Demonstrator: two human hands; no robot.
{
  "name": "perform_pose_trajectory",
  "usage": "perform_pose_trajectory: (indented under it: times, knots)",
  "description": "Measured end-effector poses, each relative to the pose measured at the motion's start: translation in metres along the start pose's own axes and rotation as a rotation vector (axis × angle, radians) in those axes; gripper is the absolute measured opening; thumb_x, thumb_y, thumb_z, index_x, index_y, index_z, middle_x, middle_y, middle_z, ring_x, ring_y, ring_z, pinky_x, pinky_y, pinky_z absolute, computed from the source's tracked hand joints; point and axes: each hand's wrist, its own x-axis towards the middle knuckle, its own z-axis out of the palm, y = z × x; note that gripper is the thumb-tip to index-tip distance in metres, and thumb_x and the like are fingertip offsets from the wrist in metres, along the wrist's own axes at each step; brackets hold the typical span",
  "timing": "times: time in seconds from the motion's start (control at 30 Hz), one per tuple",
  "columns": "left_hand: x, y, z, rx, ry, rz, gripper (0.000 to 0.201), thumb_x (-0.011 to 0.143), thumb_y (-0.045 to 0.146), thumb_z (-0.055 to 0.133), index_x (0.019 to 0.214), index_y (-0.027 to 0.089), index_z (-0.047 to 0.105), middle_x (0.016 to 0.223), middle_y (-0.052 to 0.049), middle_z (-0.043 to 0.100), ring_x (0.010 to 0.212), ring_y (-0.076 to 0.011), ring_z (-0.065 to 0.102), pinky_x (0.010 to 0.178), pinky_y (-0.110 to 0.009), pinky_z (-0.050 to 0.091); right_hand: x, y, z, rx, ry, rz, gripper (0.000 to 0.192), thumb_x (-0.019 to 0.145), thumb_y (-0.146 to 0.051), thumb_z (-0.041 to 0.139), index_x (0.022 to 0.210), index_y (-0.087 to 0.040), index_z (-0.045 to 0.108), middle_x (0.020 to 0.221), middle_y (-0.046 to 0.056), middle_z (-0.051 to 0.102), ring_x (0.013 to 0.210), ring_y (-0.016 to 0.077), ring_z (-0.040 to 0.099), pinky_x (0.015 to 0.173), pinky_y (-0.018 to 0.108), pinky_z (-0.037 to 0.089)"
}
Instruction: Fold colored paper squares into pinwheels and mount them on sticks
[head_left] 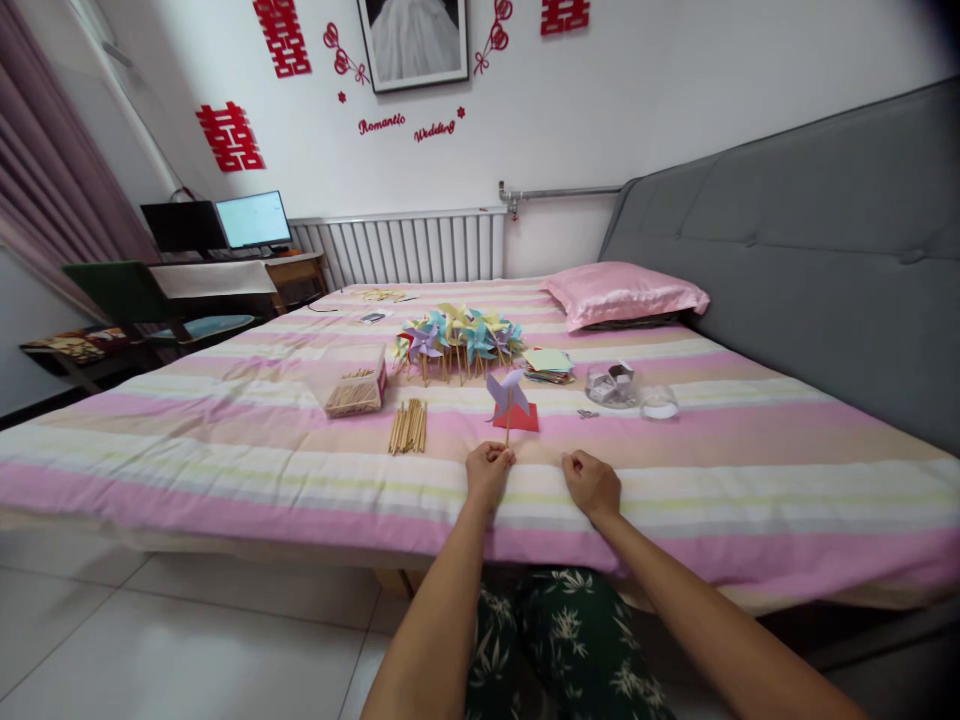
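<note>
Pinwheel (508, 392) w/ purple blades upright on bed (225, 440), stick pinched by left hand (489, 468); right hand (592, 482) curled loosely, holding nothing, just beside.

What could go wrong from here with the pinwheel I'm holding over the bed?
1. The left hand pinches only the bottom tip of the purple pinwheel, so it could tip sideways onto the red paper beneath.
2. The right hand rests on the bed apart from the stick, giving no support.
3. The loose sticks lie unboxed close by on soft bedding; a nudge might scatter them.
</note>
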Motion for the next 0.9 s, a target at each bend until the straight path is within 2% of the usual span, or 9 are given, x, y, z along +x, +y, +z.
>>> perform_pose_trajectory:
  times: [0.9]
  knots:
    - [0.0008, -0.0015, -0.0003, 0.015, 0.02, -0.035, 0.018, 0.051, 0.021, 0.073, 0.061, 0.016, 0.059, 0.048, 0.002, 0.058, 0.048, -0.0115, 0.056, 0.052, -0.023, 0.043, 0.0004, 0.0014, 0.0016, 0.0, 0.002, 0.001, 0.03, 0.085, -0.035, 0.048, 0.066, -0.018, 0.063, 0.061, 0.004, 0.062, 0.053, 0.0117, 0.043, 0.052, 0.025, 0.017]
